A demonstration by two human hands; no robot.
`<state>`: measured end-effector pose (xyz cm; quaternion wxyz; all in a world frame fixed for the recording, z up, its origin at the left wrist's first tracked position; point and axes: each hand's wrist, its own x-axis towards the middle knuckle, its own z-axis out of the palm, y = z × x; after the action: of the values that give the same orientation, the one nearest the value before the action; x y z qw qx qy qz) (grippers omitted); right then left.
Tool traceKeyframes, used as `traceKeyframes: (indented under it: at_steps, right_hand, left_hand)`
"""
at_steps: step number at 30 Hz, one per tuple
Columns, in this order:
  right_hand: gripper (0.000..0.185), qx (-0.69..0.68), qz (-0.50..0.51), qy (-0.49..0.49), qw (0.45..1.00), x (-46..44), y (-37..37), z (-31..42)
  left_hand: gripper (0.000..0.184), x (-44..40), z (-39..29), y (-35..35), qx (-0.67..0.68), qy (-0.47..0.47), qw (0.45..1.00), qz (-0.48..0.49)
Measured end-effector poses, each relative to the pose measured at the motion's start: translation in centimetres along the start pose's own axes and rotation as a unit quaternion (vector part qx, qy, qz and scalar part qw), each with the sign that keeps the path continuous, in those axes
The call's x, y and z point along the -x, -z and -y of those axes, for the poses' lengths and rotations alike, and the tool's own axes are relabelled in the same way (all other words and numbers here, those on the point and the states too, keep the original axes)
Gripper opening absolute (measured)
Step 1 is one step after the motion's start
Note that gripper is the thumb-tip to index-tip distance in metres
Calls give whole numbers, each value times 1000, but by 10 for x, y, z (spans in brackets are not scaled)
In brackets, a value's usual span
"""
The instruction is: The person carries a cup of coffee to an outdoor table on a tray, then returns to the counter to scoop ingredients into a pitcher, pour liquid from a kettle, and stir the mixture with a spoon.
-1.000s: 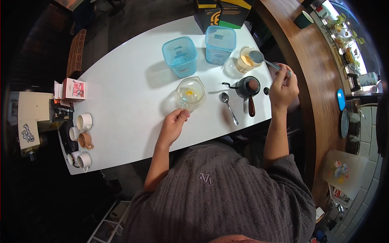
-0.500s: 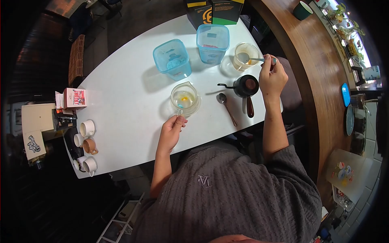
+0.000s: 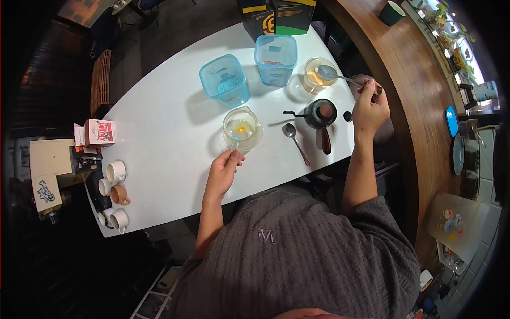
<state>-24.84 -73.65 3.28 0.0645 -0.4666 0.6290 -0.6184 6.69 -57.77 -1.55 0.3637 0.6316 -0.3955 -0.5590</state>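
Observation:
My left hand [image 3: 224,173] is closed on the handle of a clear glass jug [image 3: 251,118] standing on the table. Inside the jug lie a small yellow patch and a blue one. My right hand [image 3: 371,112] pinches the handle of a metal spoon [image 3: 348,79]. The spoon's bowl is over the rim of a clear round container [image 3: 317,87] with pale orange contents. Between my hands are a second spoon [image 3: 296,143], lying flat, and a small round black device [image 3: 320,114] with a wooden handle and a thin side arm.
Two translucent blue tubs [image 3: 226,85], [image 3: 276,59] stand beyond the jug, holding blue and pinkish contents. Black boxes [image 3: 292,18] are at the far edge. Several cups [image 3: 116,171] and a red-and-white box [image 3: 100,132] sit at the left end. A wooden counter [image 3: 406,90] runs along the right.
My right hand has moved right and slightly nearer me, drawing the spoon's bowl from inside the round container to above its rim. My left hand keeps its hold on the jug.

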Motion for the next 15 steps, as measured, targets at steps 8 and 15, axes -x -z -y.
traceKeyframes:
  at_steps: [8,15]
  right_hand:
    - [22,18,27,4,999,0,6,7]
    - [20,63,71,51,994,14,-18,-1]
  left_hand:
    - [39,-9,-4,-5,-4,3,1000,31]
    - [41,-3,-5,-4,7,2,999,32]
